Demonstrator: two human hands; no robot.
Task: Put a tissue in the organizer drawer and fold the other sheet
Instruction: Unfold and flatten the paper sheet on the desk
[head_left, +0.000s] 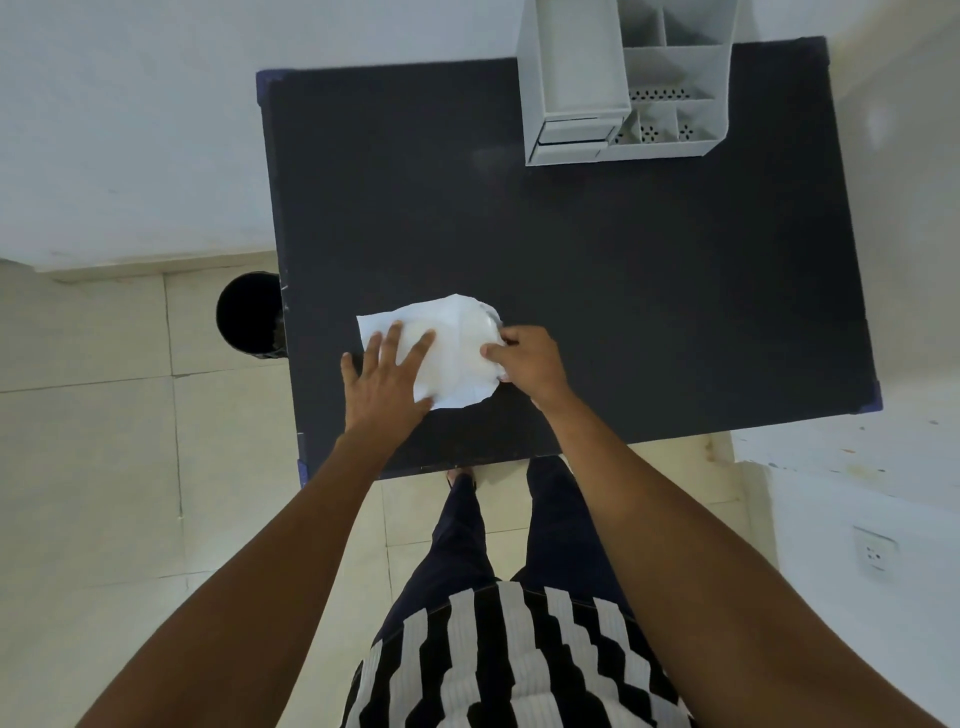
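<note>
A white tissue sheet (457, 348) lies on the dark table (623, 291) near its front edge, its right side curled up. My left hand (387, 382) rests flat on the sheet's left part with fingers spread. My right hand (530, 361) pinches the sheet's raised right edge between thumb and fingers. A grey plastic organizer (670, 78) stands at the table's far edge, with its drawer (576, 132) at the lower left front. Whether the drawer holds anything is hidden.
A round black bin (249, 314) stands on the tiled floor just left of the table. White walls run along the left and right. A wall socket (875, 553) sits low on the right.
</note>
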